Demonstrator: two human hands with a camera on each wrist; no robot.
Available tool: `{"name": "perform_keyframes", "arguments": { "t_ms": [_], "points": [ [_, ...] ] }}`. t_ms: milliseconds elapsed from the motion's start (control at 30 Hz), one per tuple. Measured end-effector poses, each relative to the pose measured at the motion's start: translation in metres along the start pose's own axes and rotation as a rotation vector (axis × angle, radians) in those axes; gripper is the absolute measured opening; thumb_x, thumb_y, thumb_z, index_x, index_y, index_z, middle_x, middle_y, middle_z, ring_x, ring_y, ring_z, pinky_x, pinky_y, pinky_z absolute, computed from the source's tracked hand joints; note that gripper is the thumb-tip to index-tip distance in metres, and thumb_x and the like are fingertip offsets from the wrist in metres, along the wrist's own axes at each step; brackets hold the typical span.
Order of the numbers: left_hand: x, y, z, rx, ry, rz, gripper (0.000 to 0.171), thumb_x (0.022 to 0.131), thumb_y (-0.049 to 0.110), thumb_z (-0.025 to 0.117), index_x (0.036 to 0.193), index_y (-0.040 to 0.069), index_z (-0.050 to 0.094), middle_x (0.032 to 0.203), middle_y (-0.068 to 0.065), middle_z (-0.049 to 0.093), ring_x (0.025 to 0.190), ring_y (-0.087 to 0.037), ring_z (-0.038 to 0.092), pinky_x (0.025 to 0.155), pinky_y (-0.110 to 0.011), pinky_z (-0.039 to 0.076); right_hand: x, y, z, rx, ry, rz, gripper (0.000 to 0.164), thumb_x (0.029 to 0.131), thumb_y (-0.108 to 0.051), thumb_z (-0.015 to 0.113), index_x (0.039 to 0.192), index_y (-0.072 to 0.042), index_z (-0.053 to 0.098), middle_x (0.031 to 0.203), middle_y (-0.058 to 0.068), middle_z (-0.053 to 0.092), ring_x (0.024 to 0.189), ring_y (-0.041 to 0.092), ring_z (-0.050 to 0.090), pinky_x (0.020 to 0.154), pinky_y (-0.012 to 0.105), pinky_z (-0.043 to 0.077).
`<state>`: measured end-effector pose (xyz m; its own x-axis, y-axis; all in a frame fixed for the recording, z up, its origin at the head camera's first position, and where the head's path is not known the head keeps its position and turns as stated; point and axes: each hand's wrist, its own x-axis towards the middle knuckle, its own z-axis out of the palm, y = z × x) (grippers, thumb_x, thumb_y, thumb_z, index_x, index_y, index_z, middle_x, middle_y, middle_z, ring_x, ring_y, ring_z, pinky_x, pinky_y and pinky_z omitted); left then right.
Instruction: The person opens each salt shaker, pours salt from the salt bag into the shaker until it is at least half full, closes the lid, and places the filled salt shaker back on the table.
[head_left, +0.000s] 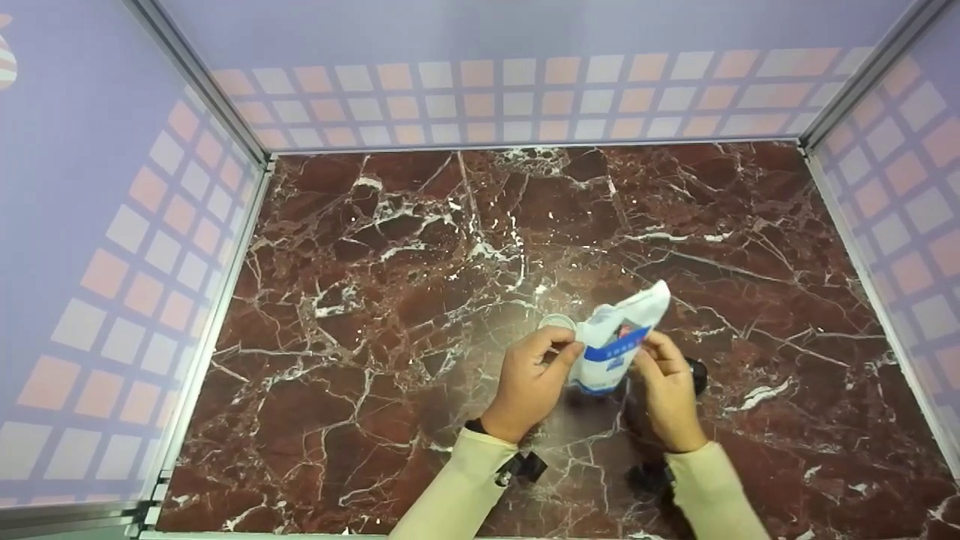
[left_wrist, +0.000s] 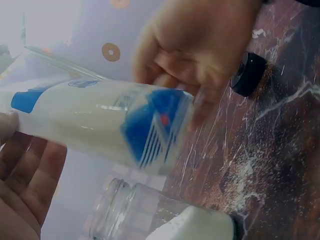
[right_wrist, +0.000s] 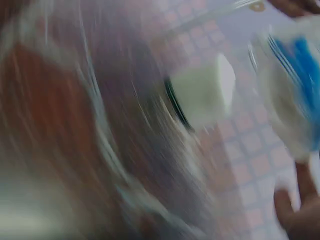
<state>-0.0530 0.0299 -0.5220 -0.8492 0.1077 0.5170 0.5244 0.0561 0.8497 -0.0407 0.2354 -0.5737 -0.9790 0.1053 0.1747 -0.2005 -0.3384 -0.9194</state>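
Both hands hold a white plastic pouch (head_left: pixel 611 349) with blue print, tilted above the table. Pale contents show through the pouch (left_wrist: pixel 85 125) in the left wrist view. My left hand (head_left: pixel 529 379) pinches the pouch's left side. At the opposite side is my right hand (head_left: pixel 667 394), its fingers against the pouch edge. Just behind my left fingers, the rim of a clear glass jar (head_left: pixel 556 322) shows; the rest is hidden there. In the left wrist view this jar (left_wrist: pixel 185 220) stands uncapped, partly filled with white powder. The right wrist view is blurred.
A black lid (head_left: pixel 697 376) lies on the table, right of my right hand. White specks are scattered over the dark red marbled tabletop (head_left: pixel 405 300). Patterned panels (head_left: pixel 487 82) enclose the back and both sides.
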Motion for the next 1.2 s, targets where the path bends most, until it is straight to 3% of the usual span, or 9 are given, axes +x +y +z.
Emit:
{"name": "perform_keyframes", "arguments": {
  "t_ms": [200, 367, 500, 633, 800, 900, 967, 1067, 1200],
  "points": [
    [0.002, 0.002, 0.003, -0.03, -0.011, 0.048, 0.005, 0.095, 0.004, 0.071, 0.092, 0.001, 0.067, 0.08, -0.009, 0.066, 0.076, -0.01, 0.063, 0.068, -0.029, 0.059, 0.018, -0.037, -0.022, -0.202, -0.235, -0.173, 0.022, 0.094, 0.013, 0.062, 0.116, 0.012, 0.068, 0.109, 0.005, 0.076, 0.091, 0.012, 0.071, 0.079, 0.023, 0.058],
    [0.001, 0.004, 0.003, -0.061, -0.01, -0.012, 0.004, 0.095, 0.004, 0.072, 0.094, 0.002, 0.068, 0.084, -0.01, 0.069, 0.076, -0.013, 0.065, 0.07, -0.034, 0.061, 0.038, -0.06, -0.021, -0.209, -0.263, -0.316, 0.015, 0.088, 0.016, 0.068, 0.102, 0.021, 0.068, 0.102, 0.011, 0.078, 0.084, 0.013, 0.071, 0.075, 0.023, 0.059],
    [0.0, 0.002, -0.001, -0.051, -0.014, -0.098, 0.01, 0.097, 0.014, 0.072, 0.101, 0.005, 0.071, 0.094, -0.007, 0.074, 0.081, -0.017, 0.07, 0.071, -0.033, 0.062, 0.053, -0.069, -0.018, -0.242, -0.143, -0.364, 0.01, 0.087, 0.015, 0.071, 0.095, 0.019, 0.071, 0.092, 0.008, 0.079, 0.076, 0.011, 0.071, 0.07, 0.021, 0.058],
    [-0.005, -0.011, -0.013, 0.035, 0.003, -0.164, 0.024, 0.097, 0.023, 0.074, 0.111, 0.005, 0.068, 0.104, -0.006, 0.074, 0.092, -0.019, 0.07, 0.08, -0.035, 0.06, 0.072, -0.073, -0.026, -0.214, 0.066, -0.314, 0.008, 0.087, 0.018, 0.069, 0.094, 0.018, 0.072, 0.085, 0.006, 0.078, 0.069, 0.011, 0.07, 0.066, 0.021, 0.057],
    [-0.017, -0.033, -0.035, 0.082, 0.044, -0.232, 0.041, 0.09, 0.02, 0.08, 0.123, 0.005, 0.06, 0.114, -0.012, 0.069, 0.109, -0.022, 0.063, 0.094, -0.047, 0.054, 0.098, -0.07, -0.044, -0.011, 0.28, -0.266, 0.012, 0.088, 0.014, 0.072, 0.098, 0.019, 0.072, 0.085, 0.016, 0.077, 0.069, 0.019, 0.071, 0.068, 0.026, 0.06],
    [-0.025, -0.045, -0.046, 0.07, 0.064, -0.272, 0.049, 0.085, 0.012, 0.083, 0.126, 0.005, 0.058, 0.116, -0.014, 0.066, 0.11, -0.029, 0.062, 0.092, -0.055, 0.053, 0.109, -0.063, -0.054, 0.124, 0.329, -0.293, 0.019, 0.088, 0.013, 0.071, 0.104, 0.024, 0.068, 0.087, 0.022, 0.076, 0.072, 0.023, 0.073, 0.069, 0.029, 0.061],
    [-0.029, -0.051, -0.051, 0.06, 0.058, -0.291, 0.052, 0.084, 0.009, 0.084, 0.127, 0.002, 0.056, 0.116, -0.016, 0.065, 0.109, -0.036, 0.061, 0.093, -0.059, 0.052, 0.112, -0.057, -0.06, 0.145, 0.354, -0.293, 0.021, 0.089, 0.013, 0.07, 0.107, 0.024, 0.067, 0.088, 0.023, 0.076, 0.075, 0.024, 0.074, 0.07, 0.03, 0.062],
    [-0.033, -0.057, -0.056, 0.046, 0.019, -0.33, 0.054, 0.085, 0.008, 0.083, 0.13, 0.0, 0.054, 0.119, -0.019, 0.063, 0.109, -0.043, 0.06, 0.094, -0.061, 0.052, 0.114, -0.05, -0.068, 0.108, 0.395, -0.264, 0.023, 0.09, 0.011, 0.071, 0.11, 0.023, 0.067, 0.089, 0.02, 0.076, 0.078, 0.022, 0.075, 0.072, 0.029, 0.062],
    [-0.038, -0.06, -0.058, 0.035, -0.043, -0.398, 0.057, 0.086, 0.01, 0.083, 0.133, 0.003, 0.053, 0.124, -0.021, 0.061, 0.112, -0.042, 0.06, 0.098, -0.056, 0.052, 0.111, -0.04, -0.073, 0.015, 0.421, -0.227, 0.024, 0.092, 0.006, 0.071, 0.111, 0.021, 0.069, 0.09, 0.016, 0.076, 0.081, 0.02, 0.075, 0.077, 0.029, 0.062]
  ]
}}
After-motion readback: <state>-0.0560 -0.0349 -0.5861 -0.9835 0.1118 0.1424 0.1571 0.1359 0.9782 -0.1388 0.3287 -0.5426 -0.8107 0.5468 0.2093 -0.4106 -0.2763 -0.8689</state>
